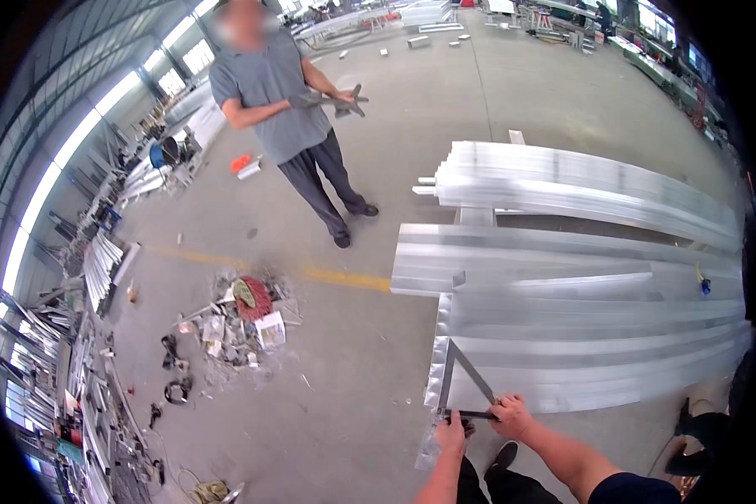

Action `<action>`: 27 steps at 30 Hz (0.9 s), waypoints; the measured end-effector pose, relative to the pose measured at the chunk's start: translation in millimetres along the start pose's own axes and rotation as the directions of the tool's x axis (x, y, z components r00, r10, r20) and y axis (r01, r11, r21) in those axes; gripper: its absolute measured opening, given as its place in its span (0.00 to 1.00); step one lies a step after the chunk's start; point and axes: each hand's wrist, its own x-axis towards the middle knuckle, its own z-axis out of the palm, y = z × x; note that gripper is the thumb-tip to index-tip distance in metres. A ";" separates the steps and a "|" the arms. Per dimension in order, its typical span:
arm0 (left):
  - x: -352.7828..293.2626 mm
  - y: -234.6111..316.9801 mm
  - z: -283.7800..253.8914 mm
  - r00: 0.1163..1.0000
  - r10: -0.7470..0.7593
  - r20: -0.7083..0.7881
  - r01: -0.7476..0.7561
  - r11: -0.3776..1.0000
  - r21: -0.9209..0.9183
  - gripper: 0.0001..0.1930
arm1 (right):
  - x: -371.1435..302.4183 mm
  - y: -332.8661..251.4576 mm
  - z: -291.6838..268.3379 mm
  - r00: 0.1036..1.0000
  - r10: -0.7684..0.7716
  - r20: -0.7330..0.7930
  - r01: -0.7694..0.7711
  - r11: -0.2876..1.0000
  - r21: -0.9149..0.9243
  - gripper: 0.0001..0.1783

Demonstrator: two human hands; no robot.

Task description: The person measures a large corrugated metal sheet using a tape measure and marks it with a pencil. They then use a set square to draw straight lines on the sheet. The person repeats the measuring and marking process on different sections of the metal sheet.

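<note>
A dark metal triangle square lies against the left end of a stack of long silvery metal profiles. Near its lower left corner, my left hand is closed around the bottom bar. My right hand grips the lower right corner, where the slanted bar meets the bottom one. The fingers of both hands are partly hidden. One loose, narrow strip rests on top of the profiles.
Beyond lies another bundle of profiles. A person in a grey shirt stands ahead, handling grey gloves. A scrap heap is on the floor to the left, and metal offcuts line the left side. Someone's dark shoe shows at lower right.
</note>
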 end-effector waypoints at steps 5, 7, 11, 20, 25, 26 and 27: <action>28.6 -28.3 -19.1 0.982 0.188 -0.014 -0.178 0.951 0.253 0.25 | 8.1 -4.5 20.9 0.998 -0.070 -0.001 0.070 0.997 0.013 0.17; 40.7 -16.8 -24.8 0.983 0.169 0.078 -0.179 0.747 0.640 0.31 | 17.3 -1.3 6.6 0.998 -0.060 -0.016 0.061 0.996 0.065 0.27; 23.6 -2.5 -11.7 0.996 0.071 0.059 -0.080 0.983 0.168 0.21 | 4.3 -5.3 -32.5 0.932 0.171 0.321 -0.237 0.955 0.178 0.30; 16.1 1.2 0.8 0.979 0.200 -0.050 -0.206 0.936 -0.284 0.11 | -185.8 57.6 -50.2 0.888 0.415 0.198 -0.459 0.826 0.327 0.20; -15.6 30.5 15.6 0.782 0.620 -0.059 -0.623 0.778 -0.082 0.09 | -256.2 72.7 -56.0 0.748 0.603 0.277 -0.663 0.664 0.345 0.23; -26.7 41.8 14.2 0.739 0.674 0.015 -0.673 0.738 0.048 0.09 | -263.0 73.0 -53.6 0.721 0.622 0.305 -0.692 0.628 0.357 0.26; -35.7 49.8 10.5 0.696 0.712 0.094 -0.715 0.677 0.173 0.09 | -263.9 71.6 -54.8 0.741 0.602 0.298 -0.670 0.635 0.385 0.28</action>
